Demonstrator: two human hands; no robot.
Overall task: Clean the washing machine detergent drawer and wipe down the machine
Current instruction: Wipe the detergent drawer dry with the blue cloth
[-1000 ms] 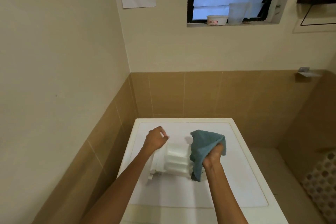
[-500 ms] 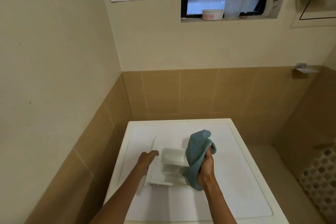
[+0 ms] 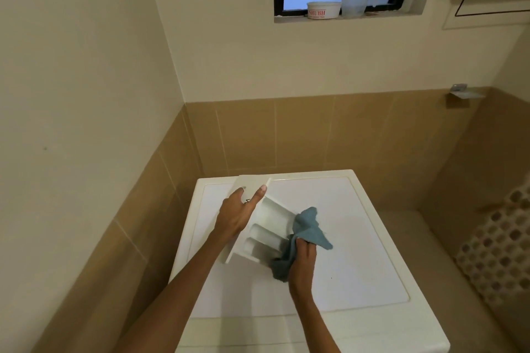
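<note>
Rightward, blue cloth (image 3: 309, 227) over drawer (image 3: 268, 233) edge, left hand (image 3: 236, 213) on its front.

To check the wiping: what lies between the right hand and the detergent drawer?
The blue cloth: the right hand grips it against the detergent drawer, as the head view shows.
</note>
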